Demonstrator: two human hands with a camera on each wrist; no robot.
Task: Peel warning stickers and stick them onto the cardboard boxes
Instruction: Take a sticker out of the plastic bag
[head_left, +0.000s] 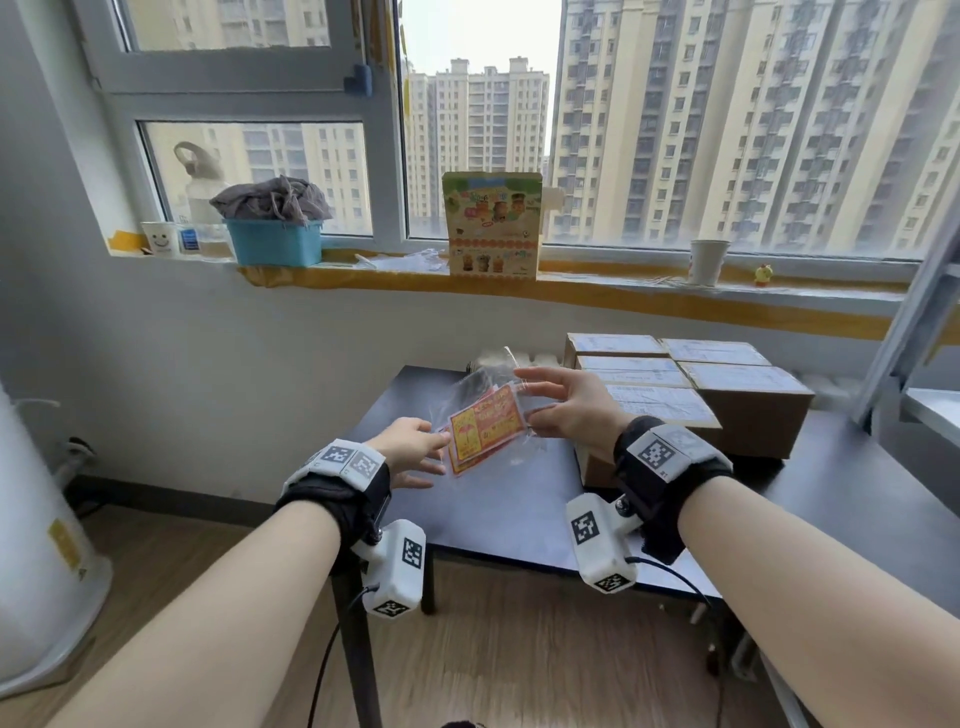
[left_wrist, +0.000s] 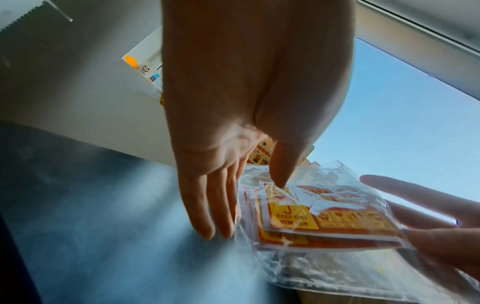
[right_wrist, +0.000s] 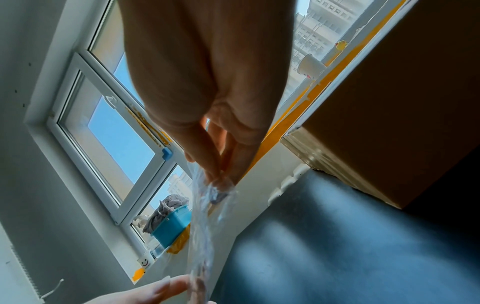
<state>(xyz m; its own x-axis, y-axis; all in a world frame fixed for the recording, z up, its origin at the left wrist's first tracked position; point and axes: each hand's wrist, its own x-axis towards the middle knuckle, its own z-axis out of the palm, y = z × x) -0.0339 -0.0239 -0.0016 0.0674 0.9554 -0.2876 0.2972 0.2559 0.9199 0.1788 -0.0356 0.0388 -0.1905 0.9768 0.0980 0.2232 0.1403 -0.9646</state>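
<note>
A clear plastic bag of orange and red warning stickers (head_left: 485, 428) hangs in the air over the dark table (head_left: 519, 514). My right hand (head_left: 527, 400) pinches the bag's right edge, thumb below and the other fingers spread; the right wrist view shows that pinch on the plastic (right_wrist: 221, 181). My left hand (head_left: 436, 457) is at the bag's left end with straight fingers. In the left wrist view its thumb tip touches the top of the bag (left_wrist: 324, 216) and its fingers lie beside the bag's edge. Several taped cardboard boxes (head_left: 748, 395) stand in a block on the table's right.
The windowsill behind holds a blue basket with grey cloth (head_left: 274, 249), a colourful carton (head_left: 492, 223) and a paper cup (head_left: 707, 262). A white cylinder (head_left: 36, 545) stands on the floor at the left. A metal frame (head_left: 924, 322) rises at the right.
</note>
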